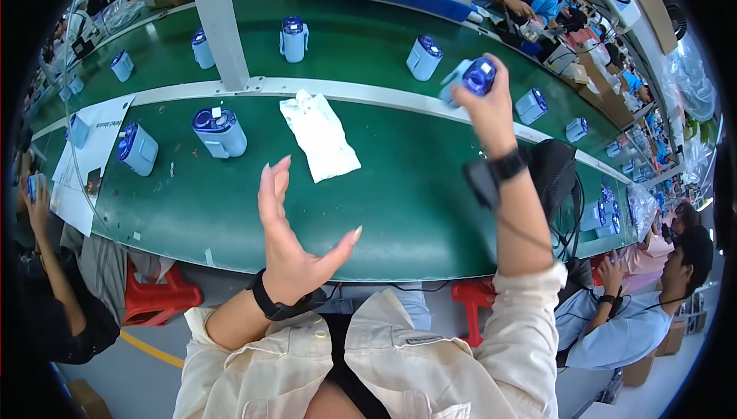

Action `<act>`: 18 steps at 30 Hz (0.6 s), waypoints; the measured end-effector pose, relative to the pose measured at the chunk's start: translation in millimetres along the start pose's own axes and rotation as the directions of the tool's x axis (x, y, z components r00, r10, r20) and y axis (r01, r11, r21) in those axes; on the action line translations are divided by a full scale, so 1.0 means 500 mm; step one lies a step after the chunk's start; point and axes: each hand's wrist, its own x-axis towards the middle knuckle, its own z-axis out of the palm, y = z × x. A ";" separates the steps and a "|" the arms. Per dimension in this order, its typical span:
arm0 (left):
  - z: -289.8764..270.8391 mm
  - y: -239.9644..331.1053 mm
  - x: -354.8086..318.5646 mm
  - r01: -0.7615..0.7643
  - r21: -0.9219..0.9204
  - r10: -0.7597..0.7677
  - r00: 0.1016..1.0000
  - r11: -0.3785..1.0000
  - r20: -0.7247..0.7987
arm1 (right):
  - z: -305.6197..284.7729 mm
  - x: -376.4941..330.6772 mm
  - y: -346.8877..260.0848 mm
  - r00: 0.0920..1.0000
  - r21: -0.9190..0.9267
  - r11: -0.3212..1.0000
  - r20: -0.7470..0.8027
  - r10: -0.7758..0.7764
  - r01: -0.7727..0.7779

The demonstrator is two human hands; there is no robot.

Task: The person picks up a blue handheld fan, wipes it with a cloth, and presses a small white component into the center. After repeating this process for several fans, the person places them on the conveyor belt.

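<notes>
My right hand (491, 104) is raised over the far side of the bench, its fingers wrapped round a light-blue device with a clear dark-blue top (480, 76). This device is slightly blurred and hangs above the white rail. Over the near part of the green bench, my left hand (288, 242) has its fingers spread and the thumb apart, with nothing in it. Beyond my left fingertips a crumpled white cloth (320, 136) lies on the green surface. Left of the cloth stands a device of the same kind (220, 133), with a small white tag on top.
Past the white rail (368, 99), several similar devices stand along a green belt (353, 43). Another device (138, 150) and a paper sheet (92, 142) are at the left. A black bag with cables (556, 173) lies by my right forearm. Co-workers sit on both sides.
</notes>
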 end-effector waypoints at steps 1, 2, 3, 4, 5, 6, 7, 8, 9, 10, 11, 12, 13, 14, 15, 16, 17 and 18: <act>0.001 -0.002 0.000 0.014 -0.010 -0.014 1.000 1.000 -0.020 | -0.017 0.052 0.048 0.992 -0.127 0.992 -0.124 0.004 -0.020; 0.000 -0.006 -0.001 0.006 -0.009 -0.006 1.000 1.000 -0.029 | -0.025 0.100 0.105 0.985 -0.125 0.988 -0.155 0.073 -0.093; 0.001 -0.009 -0.004 0.008 -0.005 -0.008 1.000 1.000 -0.007 | -0.039 0.132 0.154 0.972 -0.126 0.978 -0.189 0.142 -0.167; 0.000 -0.011 -0.008 0.014 0.004 -0.014 1.000 1.000 0.013 | -0.047 0.145 0.191 0.973 -0.129 0.979 -0.188 0.133 -0.158; 0.000 -0.013 -0.010 0.019 0.014 -0.020 0.999 1.000 0.031 | -0.050 0.159 0.218 0.977 -0.167 0.973 -0.167 0.130 -0.158; 0.002 -0.014 -0.010 0.014 0.012 -0.014 1.000 1.000 0.021 | -0.056 0.174 0.245 0.980 -0.206 0.966 -0.149 0.129 -0.158; 0.006 -0.015 -0.010 0.001 0.021 -0.002 1.000 1.000 0.026 | -0.059 0.188 0.264 0.983 -0.243 0.957 -0.127 0.133 -0.160; 0.001 -0.013 -0.013 -0.009 0.038 0.007 1.000 0.999 0.030 | -0.049 0.196 0.267 0.985 -0.238 0.959 -0.117 0.126 -0.151; -0.003 -0.013 -0.014 -0.019 0.052 0.017 0.999 0.998 0.036 | -0.044 0.200 0.271 0.979 -0.241 0.950 -0.080 0.186 -0.200; -0.004 -0.013 -0.014 -0.019 0.056 0.017 0.999 0.998 0.031 | -0.042 0.203 0.277 0.968 -0.247 0.936 -0.046 0.246 -0.249; -0.005 -0.013 -0.013 -0.009 0.037 0.008 0.999 0.999 0.034 | -0.044 0.209 0.283 0.952 -0.256 0.919 -0.015 0.306 -0.299; -0.004 -0.014 -0.009 -0.001 0.017 0.000 0.999 1.000 0.038 | -0.050 0.218 0.289 0.953 -0.256 0.920 -0.015 0.304 -0.297; -0.005 -0.017 -0.007 0.012 -0.001 -0.012 0.999 1.000 0.043 | -0.052 0.223 0.283 0.964 -0.405 0.876 -0.057 0.261 -0.261; -0.006 -0.020 -0.003 0.014 0.002 -0.014 0.999 1.000 0.042 | -0.056 0.230 0.276 0.973 -0.545 0.808 -0.092 0.210 -0.226; -0.008 -0.019 -0.001 0.017 -0.012 -0.016 0.999 1.000 0.049 | -0.051 0.236 0.261 0.982 -0.669 0.720 -0.109 0.153 -0.187; -0.010 -0.017 -0.002 0.027 -0.020 -0.026 0.998 0.999 0.050 | -0.030 0.233 0.215 0.984 -0.664 0.728 -0.086 0.153 -0.171; -0.011 -0.014 -0.003 0.036 -0.025 -0.035 0.998 0.999 0.048 | -0.005 0.233 0.166 0.985 -0.712 0.702 -0.096 -0.143 0.033; -0.017 -0.011 -0.007 0.049 -0.006 -0.048 0.998 0.999 0.040 | 0.032 0.222 0.111 0.901 -0.754 0.621 -0.093 -0.425 0.215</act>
